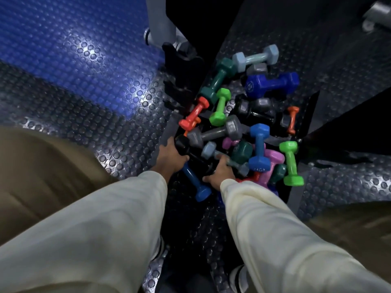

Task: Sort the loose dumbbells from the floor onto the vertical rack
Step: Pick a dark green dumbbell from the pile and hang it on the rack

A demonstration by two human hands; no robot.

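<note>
While both arms in cream sleeves reach down toward the floor, the left hand grips a black dumbbell at the near-left edge of the pile; its fingers curl under the handle and are mostly hidden. The right hand is closed around the handle of a grey dumbbell, and only the thumb and knuckles show clearly. The loose dumbbells lie in a mixed heap on the dark studded floor, many crossing or resting on each other. A dark blue dumbbell lies between the two wrists, partly under the left hand. A larger grey dumbbell lies just beyond the hands, with a red dumbbell and a green dumbbell behind it. A big blue dumbbell and a pale blue dumbbell sit at the far end. A pink dumbbell is mostly covered by others, and the right sleeve hides the near part of the heap. Black shapes at the left of the pile may be the rack, but I cannot tell, because they are dark and cut off.
</note>
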